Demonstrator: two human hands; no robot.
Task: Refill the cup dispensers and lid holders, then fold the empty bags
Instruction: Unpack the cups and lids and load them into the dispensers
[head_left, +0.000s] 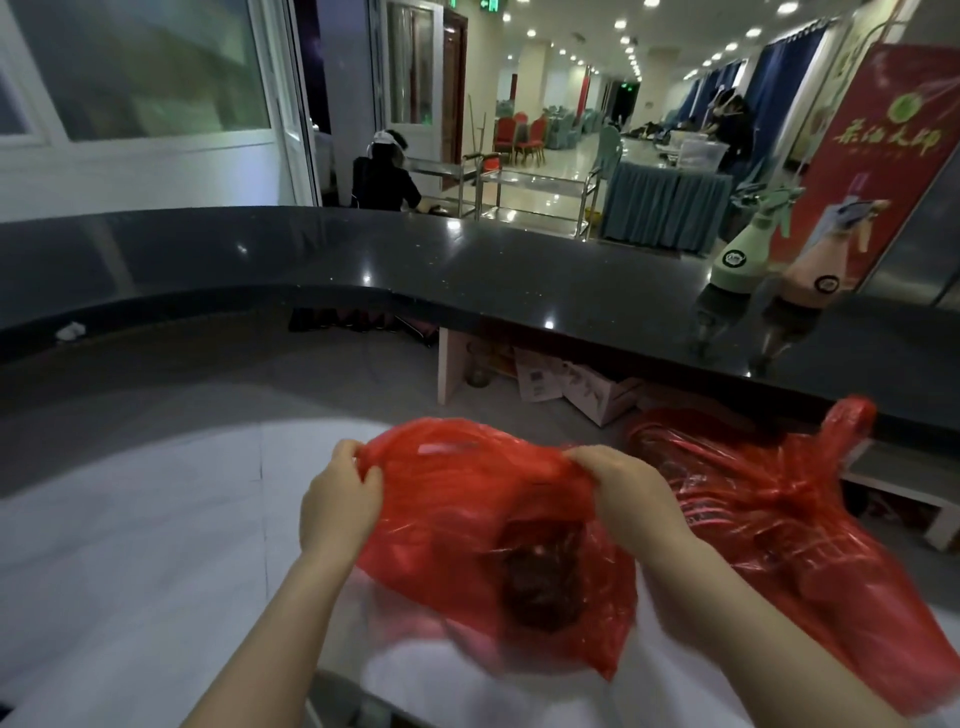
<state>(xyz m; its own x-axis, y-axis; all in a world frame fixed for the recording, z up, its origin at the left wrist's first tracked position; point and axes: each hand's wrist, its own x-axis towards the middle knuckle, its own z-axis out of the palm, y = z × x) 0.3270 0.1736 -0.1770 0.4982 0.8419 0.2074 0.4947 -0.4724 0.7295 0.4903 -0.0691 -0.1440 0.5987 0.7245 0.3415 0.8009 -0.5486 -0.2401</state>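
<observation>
both hands are closed in pinches on one red plastic bag (467, 519), held up in front of the person above a pale floor (156, 519). the left hand (340, 501) grips the bag's upper left edge, thumb over the film and fingers curled behind it. the right hand (631, 493) grips the upper right edge, fingers bunched on a fold. between the two hands the bag's top edge is stretched out, and the rest sags below with a dark patch showing through it. a second red bag (769, 493), crumpled, sits just to the right, partly behind the right forearm. two spray bottles stand on the dark curved counter (467, 270) at far right: one green (743, 249), one pinkish (821, 265).
</observation>
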